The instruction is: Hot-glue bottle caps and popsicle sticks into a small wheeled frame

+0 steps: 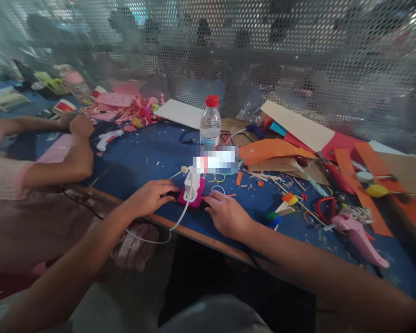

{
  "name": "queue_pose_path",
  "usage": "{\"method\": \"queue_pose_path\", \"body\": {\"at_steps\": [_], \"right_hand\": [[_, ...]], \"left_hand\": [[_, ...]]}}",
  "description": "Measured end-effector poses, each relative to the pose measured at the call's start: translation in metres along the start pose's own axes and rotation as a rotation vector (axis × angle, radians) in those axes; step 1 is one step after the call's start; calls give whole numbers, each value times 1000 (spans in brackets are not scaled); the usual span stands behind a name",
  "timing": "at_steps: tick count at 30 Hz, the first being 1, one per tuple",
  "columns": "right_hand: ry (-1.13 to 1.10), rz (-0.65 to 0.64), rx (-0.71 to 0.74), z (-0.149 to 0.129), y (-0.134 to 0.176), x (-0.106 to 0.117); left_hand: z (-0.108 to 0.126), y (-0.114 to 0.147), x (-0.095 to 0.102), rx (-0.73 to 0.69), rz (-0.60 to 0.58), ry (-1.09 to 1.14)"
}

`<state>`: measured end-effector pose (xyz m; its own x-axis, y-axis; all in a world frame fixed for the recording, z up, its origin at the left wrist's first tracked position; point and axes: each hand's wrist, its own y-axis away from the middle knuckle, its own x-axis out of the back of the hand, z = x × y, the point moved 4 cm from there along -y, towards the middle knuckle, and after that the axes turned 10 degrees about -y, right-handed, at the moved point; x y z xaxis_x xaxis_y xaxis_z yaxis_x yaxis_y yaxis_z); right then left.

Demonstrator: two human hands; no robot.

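Note:
A white glue gun (192,184) stands upright on a small magenta felt piece (194,198) near the front edge of the blue table (152,155). Its white cord (175,225) hangs off the edge. My left hand (149,196) rests flat on the table, fingertips touching the felt's left side. On the felt's right side lies my right hand (227,215), fingers pointing at the felt's edge. Neither hand grips anything.
A red-capped water bottle (210,122) stands behind the felt. Orange paper strips (273,150), sticks, red scissors (323,209) and a pink glue gun (358,231) clutter the right. Another person's arm (65,162) lies at the left. A perforated metal screen (298,60) backs the table.

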<state>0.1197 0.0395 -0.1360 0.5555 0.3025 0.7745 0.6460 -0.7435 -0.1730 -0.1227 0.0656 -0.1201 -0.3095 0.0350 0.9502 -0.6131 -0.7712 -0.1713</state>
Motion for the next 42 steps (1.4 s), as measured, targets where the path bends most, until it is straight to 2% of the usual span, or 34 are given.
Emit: {"method": "queue_pose_path", "body": {"at_steps": [5,9,14,20,28,32,35,38,39,42], "right_hand": [[-11,40,18,0,4,3],[-14,50,39,0,5,4],[-59,57,15,1,5,2],[-96,72,-6,3,4,-3],[-82,36,-6,1,1,1],[-63,6,-26,-2,0,6],[-22,-16,-54,-5,2,12],[4,-33,-73,-10,10,21],[10,-26,-76,-11,15,24],[15,38,-57,-14,35,39]], "left_hand": [[2,1,1,-7,-76,-123],[5,0,2,-20,-84,-200],[3,-3,0,-115,-52,-108],[-8,-4,-7,-111,-73,-79],[-9,-6,-6,-110,-92,-60],[-1,-6,-1,-93,-96,-151],[12,-3,15,-62,-84,-228],[32,7,47,-1,27,-269],[42,13,61,16,108,-290],[78,32,96,101,463,-347]]}}
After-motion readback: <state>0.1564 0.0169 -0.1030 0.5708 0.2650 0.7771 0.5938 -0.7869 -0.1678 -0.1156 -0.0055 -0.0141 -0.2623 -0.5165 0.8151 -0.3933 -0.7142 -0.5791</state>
